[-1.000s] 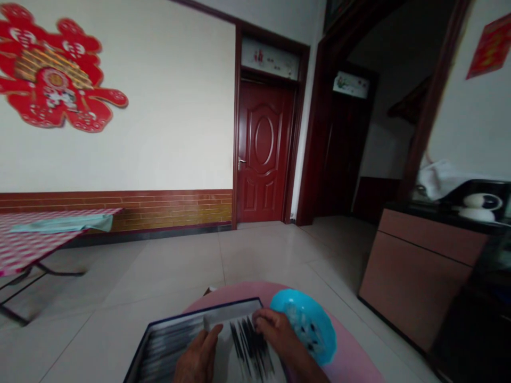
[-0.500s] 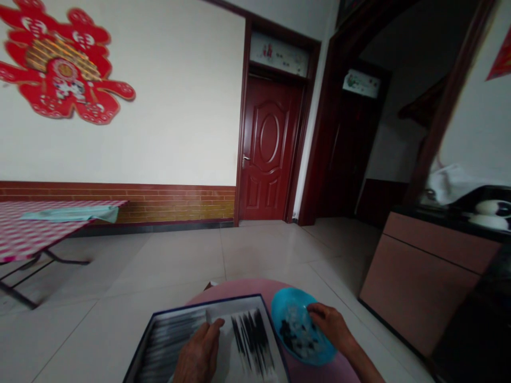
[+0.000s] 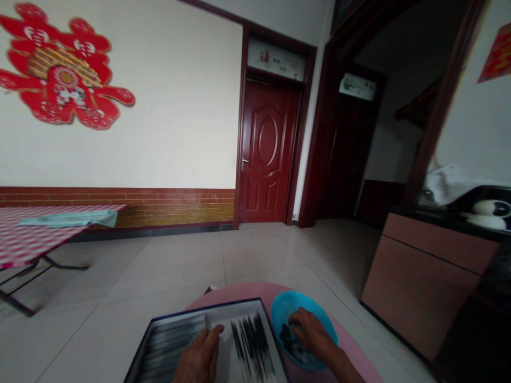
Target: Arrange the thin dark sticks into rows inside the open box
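Observation:
My left hand (image 3: pixel 198 357) lies palm down over the shallow, dark-blue-edged box (image 3: pixel 223 304), near its inner divider, thumb apart from the fingers; nothing shows in it. Left of it in the box is a blurred layer of thin, dark, clear-wrapped strips (image 3: pixel 165 346). On its right, several slim black pointed sticks (image 3: pixel 251 340) lie side by side on the pale bottom. My right hand (image 3: pixel 309 331) reaches into a round blue bowl (image 3: pixel 279 304), fingers curled down among small black and whitish pieces (image 3: pixel 293 346). Its fingertips are partly hidden, and what they pinch is too small to make out.
The box and bowl stand on a round pink table (image 3: pixel 255 290). A checkered folding table (image 3: pixel 43 234) with a pale green cloth stands at left. A brown cabinet (image 3: pixel 427 282) is at right. A red door (image 3: pixel 269 154) lies beyond the tiled floor.
My right hand has moved left and deeper into the bowl from its right rim. My left hand stays almost in the same place on the box. The view has tilted slightly upward.

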`<state>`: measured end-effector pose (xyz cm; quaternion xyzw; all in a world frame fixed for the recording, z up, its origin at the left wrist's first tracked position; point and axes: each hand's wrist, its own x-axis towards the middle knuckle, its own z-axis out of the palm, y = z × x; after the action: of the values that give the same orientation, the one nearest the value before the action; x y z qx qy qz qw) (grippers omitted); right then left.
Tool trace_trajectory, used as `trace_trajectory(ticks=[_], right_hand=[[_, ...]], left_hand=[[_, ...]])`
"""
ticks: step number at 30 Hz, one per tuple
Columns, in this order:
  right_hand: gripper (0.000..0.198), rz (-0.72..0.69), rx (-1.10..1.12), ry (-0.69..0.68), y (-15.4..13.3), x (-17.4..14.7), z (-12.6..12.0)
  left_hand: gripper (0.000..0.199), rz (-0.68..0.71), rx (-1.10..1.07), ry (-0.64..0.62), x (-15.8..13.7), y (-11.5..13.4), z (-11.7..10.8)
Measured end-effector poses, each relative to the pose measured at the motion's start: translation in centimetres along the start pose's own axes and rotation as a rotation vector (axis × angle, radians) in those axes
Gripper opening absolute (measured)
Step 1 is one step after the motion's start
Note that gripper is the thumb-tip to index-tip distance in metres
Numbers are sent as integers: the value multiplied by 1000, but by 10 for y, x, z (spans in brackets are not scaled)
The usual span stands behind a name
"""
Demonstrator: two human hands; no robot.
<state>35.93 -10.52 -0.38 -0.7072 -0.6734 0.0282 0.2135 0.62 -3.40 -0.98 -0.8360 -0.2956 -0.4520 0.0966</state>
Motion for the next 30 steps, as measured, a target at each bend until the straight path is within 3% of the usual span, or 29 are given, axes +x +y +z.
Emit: trace_trajectory(ticks=[7,13,18,23,26,30], right_hand=[[29,21,-188,-50,-21,15,9],[28,72,-235,-73,-24,25,12],[25,127,-265,-80,-30,35,14],[24,121,-270,-47,-36,34,10],[20,122,-164,11,-39,38,0],[13,148,285,102,-68,49,-16]], left_hand=[[27,18,-6,17,0,-1,1],[28,23,1,55,0,0,1],[28,-6,-6,-37,-5,-3,7],[31,12,12,28,-13,-9,13],[33,-14,21,20,-11,-8,14],[35,-49,12,50,-6,-1,14]])
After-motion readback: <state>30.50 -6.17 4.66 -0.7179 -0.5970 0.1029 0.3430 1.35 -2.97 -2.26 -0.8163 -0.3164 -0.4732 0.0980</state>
